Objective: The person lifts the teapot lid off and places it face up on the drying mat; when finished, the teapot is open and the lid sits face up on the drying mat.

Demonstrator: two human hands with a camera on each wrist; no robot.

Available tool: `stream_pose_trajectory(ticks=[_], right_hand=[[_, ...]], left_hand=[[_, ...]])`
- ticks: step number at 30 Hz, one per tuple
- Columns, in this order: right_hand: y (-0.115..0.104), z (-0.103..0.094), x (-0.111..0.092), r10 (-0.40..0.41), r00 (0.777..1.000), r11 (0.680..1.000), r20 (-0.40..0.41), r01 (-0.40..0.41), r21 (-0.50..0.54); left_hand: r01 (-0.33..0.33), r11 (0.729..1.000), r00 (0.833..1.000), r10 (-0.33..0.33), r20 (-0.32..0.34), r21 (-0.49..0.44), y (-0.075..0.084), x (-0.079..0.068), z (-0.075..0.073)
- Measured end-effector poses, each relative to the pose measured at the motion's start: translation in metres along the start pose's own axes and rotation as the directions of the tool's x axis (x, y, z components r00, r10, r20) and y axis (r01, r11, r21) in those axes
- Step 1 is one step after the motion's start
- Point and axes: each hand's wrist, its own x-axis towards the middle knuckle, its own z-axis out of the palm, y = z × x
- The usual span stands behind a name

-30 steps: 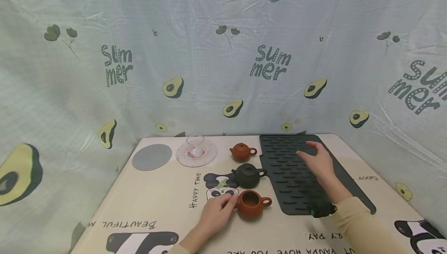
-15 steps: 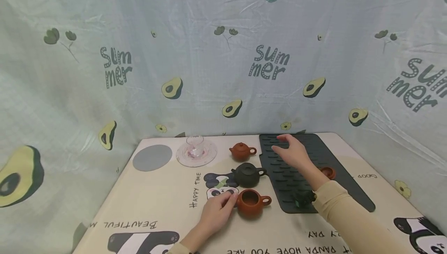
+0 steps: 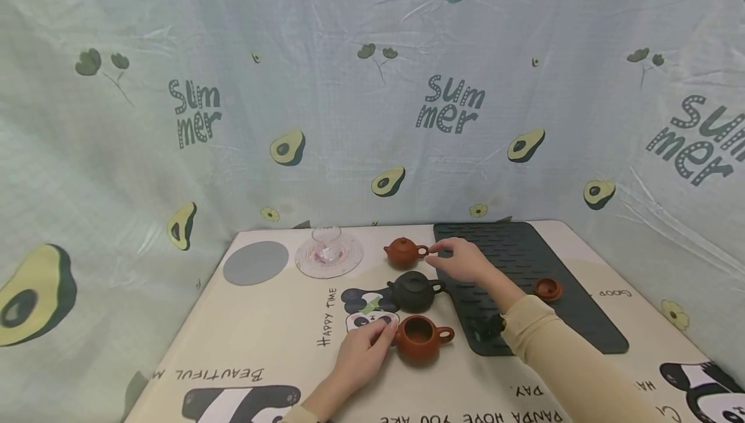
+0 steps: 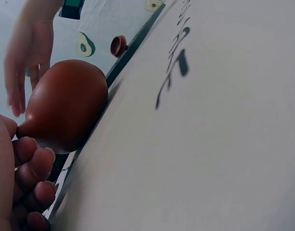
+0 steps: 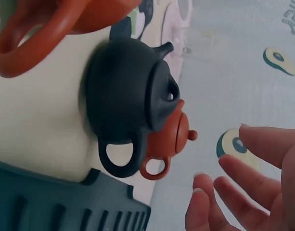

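Observation:
The lidless reddish-brown teapot (image 3: 418,339) stands upright at the front, its mouth uncovered and its handle to the right. My left hand (image 3: 363,352) pinches its spout between thumb and curled fingers, as the left wrist view also shows. My right hand (image 3: 460,260) reaches over the dark mat, thumb and fingers apart, with fingertips close by the handle of the far brown teapot (image 3: 403,253). That one has its lid on. Between the two brown pots is a black lidded teapot (image 3: 412,292). A reddish-brown lid (image 3: 548,289) lies on the mat, right of my forearm.
The dark ridged mat (image 3: 570,319) covers the right side of the table. At the back left stand a clear glass cup (image 3: 327,245) on a patterned plate (image 3: 305,266) and a grey oval disc (image 3: 256,262). A printed curtain hangs behind.
My right hand has moved left across the mat to the far brown teapot's handle, and the lid on the mat has come into view. My left hand stays at the spout.

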Motion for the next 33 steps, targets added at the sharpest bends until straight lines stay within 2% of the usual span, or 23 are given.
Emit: stream_pose_trajectory(ticks=[8,15,19,23,26,29,33], right_hand=[[-0.009,0.016,0.001,-0.045,0.997,0.997,0.059,0.049,-0.057],[-0.012,0.031,-0.001,-0.061,0.995,0.992,0.082,0.07,-0.109],[-0.014,0.038,-0.001,-0.052,0.995,0.986,0.085,0.064,-0.154],[-0.012,0.041,-0.001,-0.033,0.994,0.981,0.104,0.052,-0.187],[-0.009,0.043,0.0,-0.049,0.993,0.977,0.104,0.069,-0.203],[-0.008,0.044,0.002,-0.07,0.994,0.973,0.086,0.087,-0.216],[-0.008,0.044,0.006,-0.08,0.995,0.968,0.056,0.091,-0.234]], left_hand=[[-0.012,1.0,1.0,0.012,-0.017,0.001,-0.001,0.0,0.0],[-0.023,0.998,0.994,0.016,-0.109,-0.06,0.0,0.007,0.002],[-0.017,0.995,0.99,0.004,-0.142,-0.096,-0.003,0.02,0.002],[0.042,0.986,0.986,-0.067,-0.152,-0.163,-0.008,0.039,0.005],[0.09,0.979,0.979,-0.12,-0.162,-0.185,-0.012,0.054,0.007],[0.103,0.982,0.976,-0.13,-0.175,-0.158,-0.013,0.067,0.008],[0.106,0.991,0.975,-0.119,-0.187,-0.078,-0.013,0.082,0.008]])
